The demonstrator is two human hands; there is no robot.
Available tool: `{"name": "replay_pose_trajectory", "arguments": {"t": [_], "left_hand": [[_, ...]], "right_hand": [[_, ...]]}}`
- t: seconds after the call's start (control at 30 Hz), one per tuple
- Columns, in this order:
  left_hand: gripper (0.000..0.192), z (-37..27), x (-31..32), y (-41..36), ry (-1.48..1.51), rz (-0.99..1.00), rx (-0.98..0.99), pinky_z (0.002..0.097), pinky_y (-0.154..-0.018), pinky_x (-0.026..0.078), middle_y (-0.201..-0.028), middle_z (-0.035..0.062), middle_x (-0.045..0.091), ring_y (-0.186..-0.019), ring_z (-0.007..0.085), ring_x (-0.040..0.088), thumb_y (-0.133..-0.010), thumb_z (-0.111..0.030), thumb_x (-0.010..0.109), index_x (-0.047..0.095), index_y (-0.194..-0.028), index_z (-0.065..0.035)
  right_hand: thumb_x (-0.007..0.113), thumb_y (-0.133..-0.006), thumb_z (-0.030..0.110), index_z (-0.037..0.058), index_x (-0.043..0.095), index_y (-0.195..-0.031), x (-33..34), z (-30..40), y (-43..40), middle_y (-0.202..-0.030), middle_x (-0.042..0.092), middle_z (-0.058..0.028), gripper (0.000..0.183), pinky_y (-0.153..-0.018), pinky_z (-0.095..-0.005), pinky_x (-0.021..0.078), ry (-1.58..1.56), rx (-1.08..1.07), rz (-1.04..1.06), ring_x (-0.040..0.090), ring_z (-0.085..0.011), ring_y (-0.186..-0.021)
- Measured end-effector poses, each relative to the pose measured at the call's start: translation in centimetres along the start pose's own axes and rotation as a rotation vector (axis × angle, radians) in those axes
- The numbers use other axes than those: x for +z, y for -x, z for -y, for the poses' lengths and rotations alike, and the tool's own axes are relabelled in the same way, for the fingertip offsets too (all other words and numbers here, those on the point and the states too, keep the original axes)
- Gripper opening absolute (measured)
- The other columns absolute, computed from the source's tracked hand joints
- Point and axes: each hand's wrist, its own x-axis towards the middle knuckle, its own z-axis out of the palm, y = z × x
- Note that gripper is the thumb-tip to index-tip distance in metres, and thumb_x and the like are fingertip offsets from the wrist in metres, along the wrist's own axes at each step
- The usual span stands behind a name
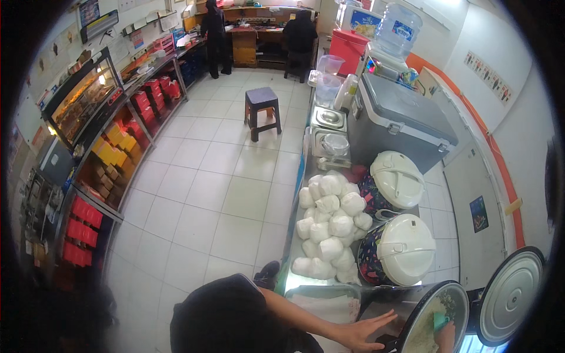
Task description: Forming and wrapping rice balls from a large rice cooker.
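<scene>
My left hand is spread with its fingers apart beside the near rim of a large round pot, close to a dark handle. Inside the pot, which holds what looks like cooked rice, my right hand grips a turquoise scoop. The pot's round metal lid stands raised at the right. A tray with sheets of paper lies just beyond my left forearm. Behind it, many white wrapped bundles are heaped on the counter.
Two rice cookers with white lids stand right of the bundles. Farther back are a grey cooler box and metal containers. A stool stands on the tiled floor. Two people in dark clothes are at the far end.
</scene>
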Motion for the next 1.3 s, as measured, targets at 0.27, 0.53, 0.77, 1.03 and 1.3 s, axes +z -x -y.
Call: {"name": "replay_pose_trajectory", "arguments": {"t": [0.27,0.53,0.77,1.03,1.3], "left_hand": [[0.086,0.2,2.2,0.7,0.136,0.000,0.094,0.0396,-0.115,0.025,-0.153,0.0225,0.026,-0.141,0.0326,0.030,-0.089,-0.043,0.064,0.021,-0.147,0.0041],[0.086,-0.2,-0.2,-1.2,0.208,-0.036,-0.106,0.0380,-0.109,0.034,-0.148,0.0226,0.036,-0.135,0.0289,0.040,-0.083,-0.020,0.075,0.023,-0.146,0.0068],[0.083,-1.6,2.8,-0.9,0.303,0.014,-0.170,0.0427,-0.111,0.031,-0.152,0.0246,0.025,-0.140,0.0306,0.030,-0.086,-0.018,0.072,0.021,-0.146,0.0074],[0.076,-1.3,2.4,-0.5,0.417,0.046,-0.186,0.0396,-0.114,0.026,-0.153,0.0222,0.024,-0.140,0.0294,0.030,-0.088,-0.006,0.067,0.020,-0.146,0.0076],[0.076,0.2,2.4,-0.5,0.447,0.013,-0.109,0.0390,-0.114,0.025,-0.152,0.0212,0.027,-0.138,0.0287,0.033,-0.087,-0.003,0.067,0.020,-0.146,0.0080]], "right_hand": [[0.062,-0.071,0.021,-0.0023,0.068,-0.094,-3.7,1.4,3.6,-0.084,0.070,-0.0203,0.033,-0.074,-0.0417,0.0554,0.172,-0.021,0.607,0.071,-0.0307,-0.081],[0.058,-0.073,0.013,-0.0084,0.060,-0.097,-9.8,12.7,3.7,-0.075,0.066,-0.0242,0.032,-0.053,-0.0409,0.0539,-0.055,-0.272,0.777,0.067,-0.0329,-0.062],[0.058,-0.070,0.011,-0.0136,0.064,-0.085,-6.6,6.4,4.5,-0.079,0.067,-0.0274,0.029,-0.066,-0.0432,0.0557,-0.202,0.233,-0.182,0.069,-0.0364,-0.073],[0.054,-0.076,0.028,0.0035,0.068,-0.074,-6.2,8.1,7.0,-0.079,0.066,-0.0157,0.029,-0.082,-0.0412,0.0436,-0.232,0.018,0.922,0.061,-0.0279,-0.080],[0.054,-0.081,0.021,0.0012,0.060,-0.073,-10.6,10.9,7.9,-0.067,0.060,-0.0116,0.022,-0.069,-0.0372,0.0456,-0.474,-0.189,1.205,0.058,-0.0233,-0.066]]}}
